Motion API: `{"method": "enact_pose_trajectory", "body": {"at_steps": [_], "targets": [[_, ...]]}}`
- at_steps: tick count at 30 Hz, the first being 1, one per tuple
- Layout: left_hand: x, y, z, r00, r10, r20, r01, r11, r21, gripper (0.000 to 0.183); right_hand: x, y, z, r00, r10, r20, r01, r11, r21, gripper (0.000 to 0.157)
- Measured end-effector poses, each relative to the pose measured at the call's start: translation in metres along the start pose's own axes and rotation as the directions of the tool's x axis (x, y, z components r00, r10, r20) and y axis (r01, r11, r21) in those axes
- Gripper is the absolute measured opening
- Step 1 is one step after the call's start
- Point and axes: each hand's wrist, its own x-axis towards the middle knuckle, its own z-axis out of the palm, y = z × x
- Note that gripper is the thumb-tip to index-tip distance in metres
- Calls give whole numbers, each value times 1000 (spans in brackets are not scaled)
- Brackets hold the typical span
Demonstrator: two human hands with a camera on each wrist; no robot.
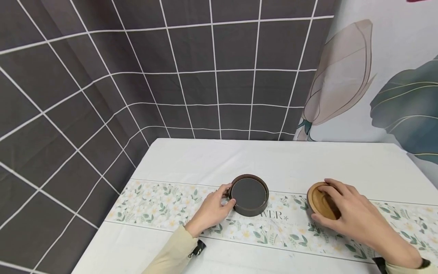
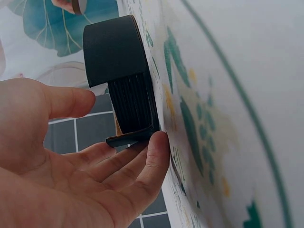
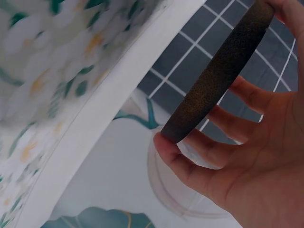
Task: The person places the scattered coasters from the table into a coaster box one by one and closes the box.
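Note:
A round dark coaster holder [image 1: 248, 193] with a raised rim stands on the table. The slot in its side shows a stack of thin black coasters [image 2: 130, 104]. My left hand [image 1: 213, 207] grips it loosely from the left, the thumb in front by the slot's edge and the fingers around the far side. Off to the right, my right hand [image 1: 356, 213] holds a round wooden saucer [image 1: 319, 203], tilted, by its edge between thumb and fingers. Its dark, grainy rim [image 3: 216, 76] shows edge-on in the right wrist view, raised off the tablecloth.
A white tablecloth [image 1: 191, 158] with a printed floral band [image 1: 150, 203] covers the table; lettering on it is partly hidden by the holder. Dark gridded cloth [image 1: 191, 49] hangs behind and to the left. A white leaf-and-flower curtain [image 1: 386, 49] hangs at the right.

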Motion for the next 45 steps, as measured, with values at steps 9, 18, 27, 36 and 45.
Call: {"method": "enact_pose_trajectory", "body": {"at_steps": [9, 18, 27, 36, 45], "targets": [[-1, 1, 0, 1000, 0, 0, 0, 1000, 9, 52, 16, -27, 2, 993, -96, -64, 96, 995, -5, 75], [0, 0, 0, 1000, 5, 3, -5, 1000, -4, 52, 34, -59, 8, 978, -194, -72, 196, 980, 28, 70], [0, -1, 0, 1000, 7, -1, -7, 1000, 5, 53, 55, -87, 15, 971, -234, -49, 236, 970, 62, 74], [0, 0, 0, 1000, 3, -1, -3, 1000, 25, 52, 77, -110, 23, 962, -269, -42, 273, 955, 119, 71], [1, 2, -1, 1000, 20, -3, -20, 999, 25, 52, 94, -127, 27, 959, -282, -31, 283, 948, 147, 70]]}}
